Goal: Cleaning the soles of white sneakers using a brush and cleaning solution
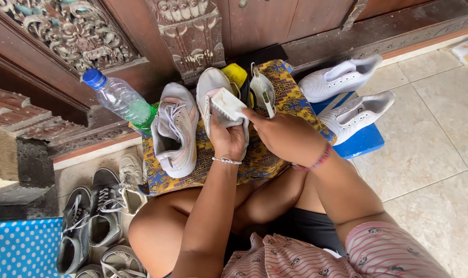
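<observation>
White fabric and a pale rubber sole make up the sneaker (209,90) that is held upright over the patterned cloth (275,154), toe pointing away from the body. It is clasped around its heel end by the left hand (228,140), fingers wrapped from below. Against its side a white scrub brush (228,104) is pressed; the brush appears to be pinched by the fingers of the right hand (281,133), though the exact hold is partly hidden behind the left hand.

The sneaker is judged light and soft in the upper, stiffer along the sole, and likely slippery if wet; a hold at the heel counter or along the sole edge would be the firmest, since the upper would collapse under pressure.

Just beside it on the cloth lies its mate (176,128), open side up, laces loose. A small white dish (263,91) and a yellow object (237,74) sit behind. A clear plastic bottle (122,99) with a blue cap leans against the carved wooden door (193,31). Two white sneakers (347,95) rest partly on a blue board (365,141) to the right, and dark, worn shoes (97,216) are crowded on the tiled floor (439,154) to the left.
</observation>
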